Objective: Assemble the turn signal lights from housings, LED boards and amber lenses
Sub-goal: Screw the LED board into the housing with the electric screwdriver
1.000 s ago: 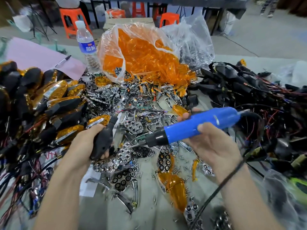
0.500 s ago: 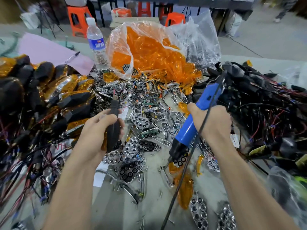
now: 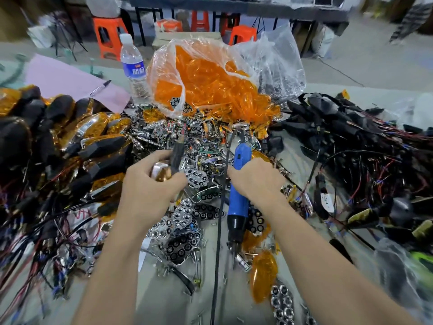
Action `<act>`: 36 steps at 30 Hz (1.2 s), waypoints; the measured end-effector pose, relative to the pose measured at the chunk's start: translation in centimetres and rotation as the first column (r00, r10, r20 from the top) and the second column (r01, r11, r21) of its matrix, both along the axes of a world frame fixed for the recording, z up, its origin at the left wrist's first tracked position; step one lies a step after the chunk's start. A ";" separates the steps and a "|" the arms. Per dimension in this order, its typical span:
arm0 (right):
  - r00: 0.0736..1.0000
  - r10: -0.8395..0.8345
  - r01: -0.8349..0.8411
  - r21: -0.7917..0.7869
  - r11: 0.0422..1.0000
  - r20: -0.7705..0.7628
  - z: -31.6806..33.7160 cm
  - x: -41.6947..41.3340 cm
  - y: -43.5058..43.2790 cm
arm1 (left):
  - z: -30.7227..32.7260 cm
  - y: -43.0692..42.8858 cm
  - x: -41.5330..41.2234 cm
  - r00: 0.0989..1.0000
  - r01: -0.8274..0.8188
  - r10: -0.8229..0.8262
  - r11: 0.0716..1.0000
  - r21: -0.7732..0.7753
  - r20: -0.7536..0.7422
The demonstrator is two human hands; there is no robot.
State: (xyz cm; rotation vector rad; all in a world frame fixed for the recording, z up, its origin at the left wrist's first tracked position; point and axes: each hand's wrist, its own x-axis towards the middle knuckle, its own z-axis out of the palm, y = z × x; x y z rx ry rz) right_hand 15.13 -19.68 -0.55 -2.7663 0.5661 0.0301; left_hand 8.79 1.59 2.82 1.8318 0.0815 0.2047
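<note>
Crowding your table (image 3: 164, 308), three heaps too dense to count ring the work: finished lights (image 3: 77, 141) at 9 o'clock, wired black housings (image 3: 346, 137) at 3 o'clock, and chrome LED boards (image 3: 187, 214) at the centre. At 12 o'clock one clear bag of amber lenses (image 3: 210, 85) gapes open, with a second clear bag (image 3: 278, 59) just behind it at 1 o'clock. One pink sheet (image 3: 65, 78) lies at 10 o'clock.

Your left hand (image 3: 147, 186), fingers curled, grips one turn signal light (image 3: 176, 156) just left of centre. Its black stem points to 12, and amber and chrome show at the palm. Your right hand (image 3: 255, 179) wraps around one blue electric screwdriver (image 3: 237, 202) just right of centre, bit aimed toward 6 o'clock over the boards, its black cord (image 3: 218, 242) trailing the same way.

One water bottle (image 3: 132, 64) stands at 11 o'clock. One loose amber lens (image 3: 263, 275) lies at 5 o'clock. One pen (image 3: 100, 86) rests on the pink sheet.
</note>
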 end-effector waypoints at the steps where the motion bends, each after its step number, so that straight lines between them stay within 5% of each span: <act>1: 1.000 0.004 -0.004 -0.038 0.999 0.017 0.2 -0.2 0.1 | 0.1 0.0 0.0 1.000 0.013 -0.013 0.990 0.138 0.002; 5: 0.968 0.113 -0.075 -0.174 0.982 0.222 3.3 -2.1 0.1 | 0.7 0.0 -0.2 0.983 0.180 -0.145 0.878 0.444 -0.112; 8: 0.761 0.444 -0.450 -0.108 0.886 0.473 5.5 -4.6 1.1 | 0.8 -0.8 0.1 0.979 0.203 -0.174 0.815 0.542 -0.105; 11: 0.684 0.677 -0.692 -0.054 0.720 0.272 7.0 -6.4 2.4 | 1.1 -1.3 0.1 0.949 0.240 -0.310 0.814 0.530 0.047; 13: 0.699 0.682 -0.688 -0.058 0.723 0.213 7.2 -6.4 2.2 | 1.0 -1.3 0.0 0.948 0.181 -0.288 0.840 0.511 0.137; 15: 0.734 0.623 -0.638 -0.040 0.769 0.271 7.5 -6.3 1.9 | 0.4 -1.0 0.0 0.978 0.011 -0.090 0.923 0.385 0.187; 17: 0.763 0.537 -0.596 0.069 0.800 0.361 7.9 -6.3 2.6 | 0.1 -0.8 0.2 0.986 -0.142 0.139 0.989 0.036 0.088; 20: 0.800 0.415 -0.538 0.210 0.817 0.434 8.7 -6.3 5.4 | 0.5 -0.7 0.7 0.994 -0.035 -0.030 0.831 -0.556 -0.107; 22: 0.810 0.449 -0.548 0.212 0.810 0.378 8.8 -6.4 7.8 | 1.3 -0.7 0.5 0.990 0.089 -0.132 0.828 -0.553 -0.039; 24: 0.763 0.554 -0.634 0.218 0.742 0.333 8.7 -6.8 10.1 | 1.9 0.0 1.1 0.999 0.033 -0.043 0.851 -0.523 -0.008; 28: 0.682 0.620 -0.727 0.446 0.521 0.387 8.2 -7.5 12.6 | 3.7 4.5 3.4 0.989 -0.126 0.145 0.706 -0.697 -0.032; 32: 0.657 0.672 -0.685 0.643 0.343 0.342 7.0 -8.2 14.5 | 5.1 9.9 5.4 0.976 -0.191 0.218 0.894 -0.405 0.021; 36: 0.639 0.726 -0.648 0.687 0.329 0.255 4.7 -9.0 15.5 | 5.9 15.2 6.4 0.997 -0.060 0.054 0.993 0.106 0.054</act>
